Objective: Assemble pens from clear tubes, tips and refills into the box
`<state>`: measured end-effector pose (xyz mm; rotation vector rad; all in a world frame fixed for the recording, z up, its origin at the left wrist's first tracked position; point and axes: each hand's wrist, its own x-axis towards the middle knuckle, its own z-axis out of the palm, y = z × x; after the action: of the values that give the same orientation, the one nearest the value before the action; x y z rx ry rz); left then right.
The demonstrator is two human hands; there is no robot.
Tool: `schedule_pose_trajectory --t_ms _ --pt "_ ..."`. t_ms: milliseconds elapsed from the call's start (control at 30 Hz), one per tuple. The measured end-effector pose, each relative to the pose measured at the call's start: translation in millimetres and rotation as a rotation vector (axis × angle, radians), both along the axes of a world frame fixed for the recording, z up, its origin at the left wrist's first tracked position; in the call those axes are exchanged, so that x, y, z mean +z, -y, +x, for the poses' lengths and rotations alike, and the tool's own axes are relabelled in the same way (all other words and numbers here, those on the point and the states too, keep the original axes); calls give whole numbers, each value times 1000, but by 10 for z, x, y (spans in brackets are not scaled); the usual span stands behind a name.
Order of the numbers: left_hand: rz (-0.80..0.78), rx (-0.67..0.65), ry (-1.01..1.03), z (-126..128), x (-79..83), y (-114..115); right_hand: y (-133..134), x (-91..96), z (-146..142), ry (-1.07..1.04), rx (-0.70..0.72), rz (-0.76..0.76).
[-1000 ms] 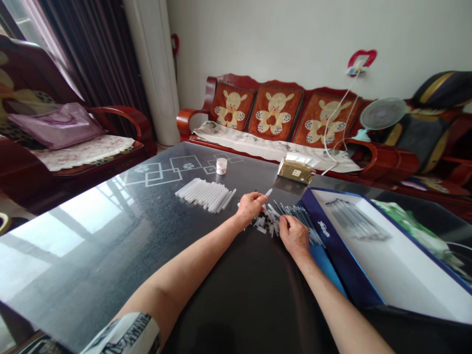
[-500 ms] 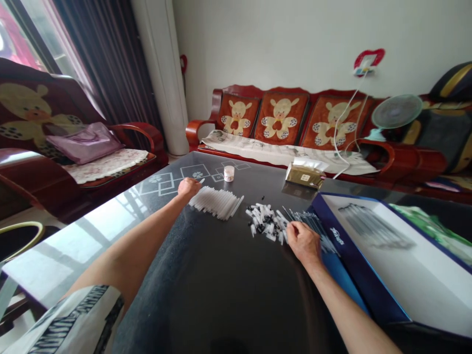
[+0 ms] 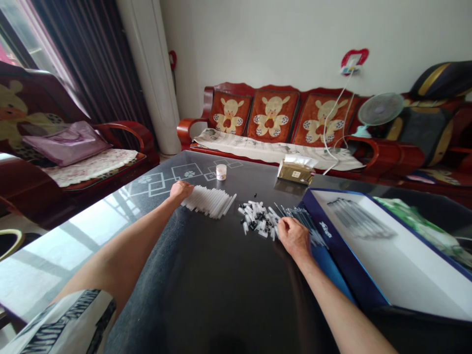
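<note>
My left hand (image 3: 181, 191) is closed at the far left end of a row of white plastic tubes (image 3: 212, 201), its fingertips against the row. What its fingers pinch is hidden. My right hand (image 3: 295, 237) is closed too, fingers pressed together at the right edge of a loose heap of small white and black caps (image 3: 260, 216). Whatever it grips cannot be made out. Just behind the right hand lies a bundle of thin dark sticks like pen refills (image 3: 300, 215), partly covered by that hand.
Right of my right hand stands a blue box with a white inside (image 3: 372, 265), more thin sticks in a clear bag (image 3: 359, 219) in it. A tissue pack (image 3: 295, 172) and a small white tub (image 3: 221, 172) stand farther back on the black table (image 3: 221, 275). Beyond is a wooden sofa (image 3: 191, 129).
The view has turned slightly right, so everything appears shifted left. A pale tip that stuck out from my left fingers no longer shows. My right hand has stayed beside the caps.
</note>
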<state>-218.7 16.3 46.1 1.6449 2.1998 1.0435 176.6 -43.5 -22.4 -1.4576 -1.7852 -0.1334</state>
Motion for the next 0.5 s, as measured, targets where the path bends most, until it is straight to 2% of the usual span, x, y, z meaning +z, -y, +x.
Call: schedule_pose_trajectory --t_ms 100,200,367,433,500 --pt "23 65 -85 228 28 43 -1 -1 -2 2 2 -22" --pt "93 -20 -165 717 -25 110 2 0 -8 4 -7 -39" --pt "141 -293 -295 1674 -314 339 22 30 -23 -8 -16 -52" --pt "219 -318 -314 1894 -428 432 26 46 -24 -15 -9 -55" --pt "280 -298 -318 1988 -512 491 24 49 -21 -24 0 -51"
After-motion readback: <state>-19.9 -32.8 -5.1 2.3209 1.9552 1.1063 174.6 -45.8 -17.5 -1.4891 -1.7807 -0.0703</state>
